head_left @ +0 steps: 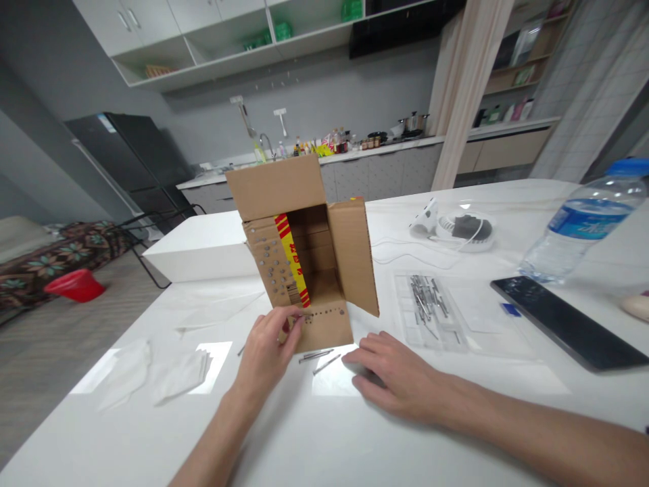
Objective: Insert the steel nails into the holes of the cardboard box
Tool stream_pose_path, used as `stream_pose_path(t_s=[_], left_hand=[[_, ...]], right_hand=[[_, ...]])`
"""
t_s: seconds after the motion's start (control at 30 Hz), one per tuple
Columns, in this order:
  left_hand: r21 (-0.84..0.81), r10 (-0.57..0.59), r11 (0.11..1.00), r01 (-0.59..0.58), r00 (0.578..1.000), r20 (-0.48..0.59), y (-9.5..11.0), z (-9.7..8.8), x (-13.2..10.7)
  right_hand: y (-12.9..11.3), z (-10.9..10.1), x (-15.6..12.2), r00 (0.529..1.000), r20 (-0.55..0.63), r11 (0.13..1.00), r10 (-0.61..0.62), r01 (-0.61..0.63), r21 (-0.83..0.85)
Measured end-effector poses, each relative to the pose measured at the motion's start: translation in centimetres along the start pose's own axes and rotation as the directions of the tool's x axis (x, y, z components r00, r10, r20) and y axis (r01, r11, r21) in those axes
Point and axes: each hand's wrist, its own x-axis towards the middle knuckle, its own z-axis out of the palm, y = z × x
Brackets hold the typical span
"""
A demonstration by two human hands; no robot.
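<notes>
Two hands at work: the left hand (271, 341) pinches a slim nail (303, 315) at the lower flap (327, 331) of the open cardboard box (276, 188), mid-tabletop (304, 433); the right hand (395, 375) rests released beside loose nails (327, 364). There's a strip of room between that hand and the plastic organizer's (402, 297) edge.
</notes>
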Motion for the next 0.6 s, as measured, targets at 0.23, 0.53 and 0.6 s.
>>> stream_pose_path(t_s=[0.23,0.53,0.6], left_hand=[[0.01,0.045,0.999,-0.046,0.996,0.078,0.05,0.08,-0.03],[0.061,0.042,0.997,-0.046,0.997,0.062,0.23,-0.32,0.25],[0.067,0.047,0.996,-0.053,0.995,0.083,0.21,-0.29,0.3]], right_hand=[[0.12,0.14,0.06,1.0,-0.001,1.0,-0.005,0.005,-0.008],[0.19,0.17,0.03,1.0,0.001,1.0,-0.007,0.007,0.0],[0.16,0.09,0.06,1.0,0.001,1.0,-0.007,0.007,0.0]])
